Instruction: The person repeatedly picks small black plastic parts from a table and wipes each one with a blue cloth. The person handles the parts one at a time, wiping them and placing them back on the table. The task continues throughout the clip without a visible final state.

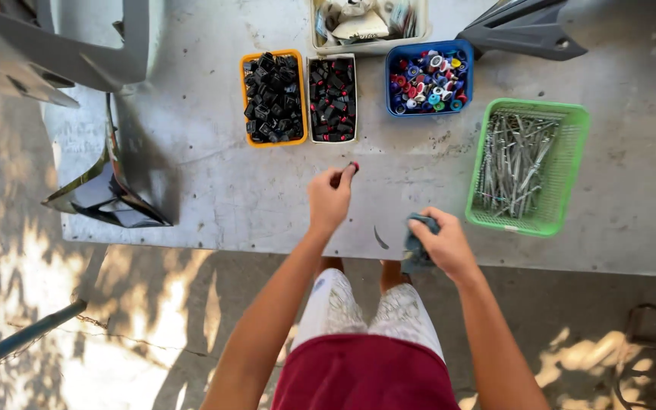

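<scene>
1. The small black piece with a red end (351, 168) sits pinched in the fingertips of the left hand (329, 199), near the middle of the frame above the grey metal tabletop (206, 175). It is tiny; its long axis seems to run up and to the right, red end outermost, though the detail is too small to be sure.
2. The right hand (443, 244) is closed round a crumpled blue-grey cloth (417, 244) at the tabletop's near edge, lower centre.
3. Just above the left hand stand an orange tray (273, 99) of black clips and a white tray (332, 99) of black-and-red pieces.
4. To the right, a blue tray (429, 78) holds mixed coloured caps; a green basket (529, 165) holds metal screws.
5. Dark plastic panels (108, 193) lie at left.
</scene>
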